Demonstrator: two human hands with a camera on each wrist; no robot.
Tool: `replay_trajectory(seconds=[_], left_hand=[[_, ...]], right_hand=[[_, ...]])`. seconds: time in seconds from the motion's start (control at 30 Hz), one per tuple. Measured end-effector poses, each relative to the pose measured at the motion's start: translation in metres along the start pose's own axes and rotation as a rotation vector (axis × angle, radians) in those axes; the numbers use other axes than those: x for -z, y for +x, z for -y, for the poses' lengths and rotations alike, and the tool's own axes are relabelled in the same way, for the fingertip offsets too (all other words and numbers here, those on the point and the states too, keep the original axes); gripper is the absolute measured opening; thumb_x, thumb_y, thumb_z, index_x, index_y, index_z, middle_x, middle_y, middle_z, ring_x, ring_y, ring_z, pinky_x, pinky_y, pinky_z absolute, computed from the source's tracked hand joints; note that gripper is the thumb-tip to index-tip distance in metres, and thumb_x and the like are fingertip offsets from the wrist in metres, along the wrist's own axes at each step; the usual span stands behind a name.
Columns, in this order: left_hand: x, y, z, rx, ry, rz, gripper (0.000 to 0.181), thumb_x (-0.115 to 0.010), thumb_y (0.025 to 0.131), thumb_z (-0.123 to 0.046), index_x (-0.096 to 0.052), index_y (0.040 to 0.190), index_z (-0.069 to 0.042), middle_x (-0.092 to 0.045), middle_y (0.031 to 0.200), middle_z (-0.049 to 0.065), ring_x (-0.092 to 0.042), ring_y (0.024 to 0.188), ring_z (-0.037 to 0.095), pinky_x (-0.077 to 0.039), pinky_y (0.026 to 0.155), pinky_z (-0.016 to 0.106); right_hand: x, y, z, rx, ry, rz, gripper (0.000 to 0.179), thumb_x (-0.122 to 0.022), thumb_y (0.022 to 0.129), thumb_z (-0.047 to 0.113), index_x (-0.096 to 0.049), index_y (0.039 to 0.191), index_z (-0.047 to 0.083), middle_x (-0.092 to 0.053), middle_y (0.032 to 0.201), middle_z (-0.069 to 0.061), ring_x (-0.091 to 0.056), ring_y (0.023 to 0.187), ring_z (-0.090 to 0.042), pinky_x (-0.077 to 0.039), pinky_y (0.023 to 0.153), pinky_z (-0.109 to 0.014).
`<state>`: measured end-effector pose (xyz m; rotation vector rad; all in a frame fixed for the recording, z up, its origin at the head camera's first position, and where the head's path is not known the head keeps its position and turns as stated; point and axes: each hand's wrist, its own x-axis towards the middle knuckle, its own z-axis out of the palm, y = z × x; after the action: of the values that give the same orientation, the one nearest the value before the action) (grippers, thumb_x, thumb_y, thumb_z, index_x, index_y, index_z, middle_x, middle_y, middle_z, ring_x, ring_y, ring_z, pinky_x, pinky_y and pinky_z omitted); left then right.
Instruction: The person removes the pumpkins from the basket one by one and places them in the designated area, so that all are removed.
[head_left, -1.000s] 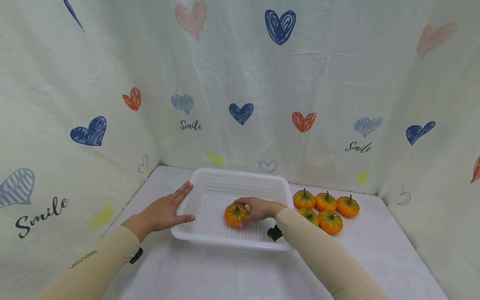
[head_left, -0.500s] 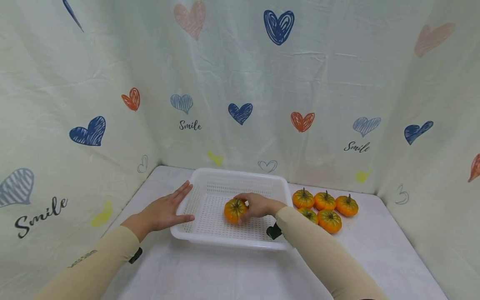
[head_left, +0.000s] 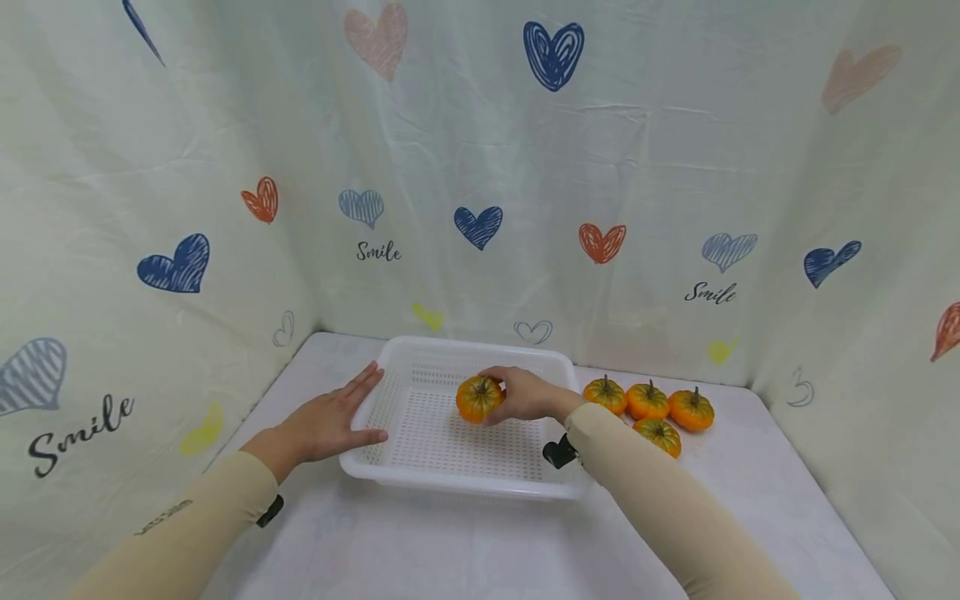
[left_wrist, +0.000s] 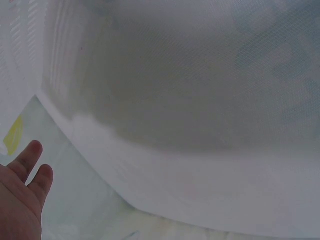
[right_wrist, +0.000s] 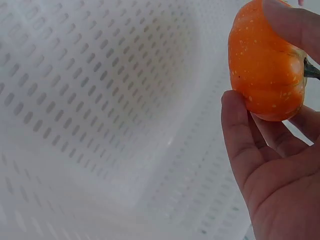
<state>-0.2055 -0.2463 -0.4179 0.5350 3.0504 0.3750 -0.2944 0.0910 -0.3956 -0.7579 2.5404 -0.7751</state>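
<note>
My right hand grips a small orange pumpkin with green streaks, over the inside of a white perforated plastic basket. In the right wrist view, thumb and fingers close round the pumpkin, its stem pointing right, with the basket's slotted floor beyond it. At the basket's left side, my left hand lies with fingers extended along the rim. Part of the left hand shows at the lower left of its wrist view, fingers straight.
Several more pumpkins sit on the white table to the right of the basket, partly behind the right sleeve. A pale curtain printed with hearts surrounds the table at the back and sides.
My right hand has raised the pumpkin off the basket's floor and moved it slightly toward the back and right. The left hand stays at the rim.
</note>
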Motion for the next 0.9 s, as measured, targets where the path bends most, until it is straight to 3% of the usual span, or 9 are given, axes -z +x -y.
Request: replay_trajectory(seconds=[0.37, 0.6, 0.9], left_hand=[[0.003, -0.002, -0.001, -0.004, -0.01, 0.007, 0.102, -0.051, 0.088, -0.072, -0.017, 0.159, -0.007, -0.01, 0.166, 0.011, -0.041, 0.136, 0.044, -0.038, 0.105, 0.061], [0.003, -0.002, -0.002, -0.002, -0.007, 0.009, 0.103, -0.05, 0.088, -0.073, -0.017, 0.159, -0.007, -0.009, 0.166, 0.01, -0.041, 0.136, 0.044, -0.038, 0.105, 0.061], [0.004, -0.002, -0.004, 0.003, -0.014, 0.011, 0.103, -0.052, 0.088, -0.072, -0.017, 0.159, -0.007, -0.01, 0.166, 0.011, -0.041, 0.137, 0.044, -0.038, 0.105, 0.061]], right_hand=[[0.023, -0.021, 0.006, 0.014, 0.032, -0.056, 0.078, -0.087, 0.078, 0.022, -0.049, 0.146, 0.015, -0.054, 0.137, -0.005, -0.057, 0.107, -0.019, -0.051, 0.095, -0.034], [0.034, -0.034, -0.001, -0.003, 0.129, -0.074, 0.082, -0.087, 0.079, 0.022, -0.045, 0.149, 0.019, -0.051, 0.139, -0.005, -0.06, 0.103, -0.023, -0.056, 0.085, -0.032], [0.05, -0.058, -0.01, 0.036, 0.202, -0.096, 0.083, -0.084, 0.081, 0.017, -0.041, 0.152, 0.015, -0.052, 0.138, -0.01, -0.056, 0.11, -0.03, -0.055, 0.087, -0.035]])
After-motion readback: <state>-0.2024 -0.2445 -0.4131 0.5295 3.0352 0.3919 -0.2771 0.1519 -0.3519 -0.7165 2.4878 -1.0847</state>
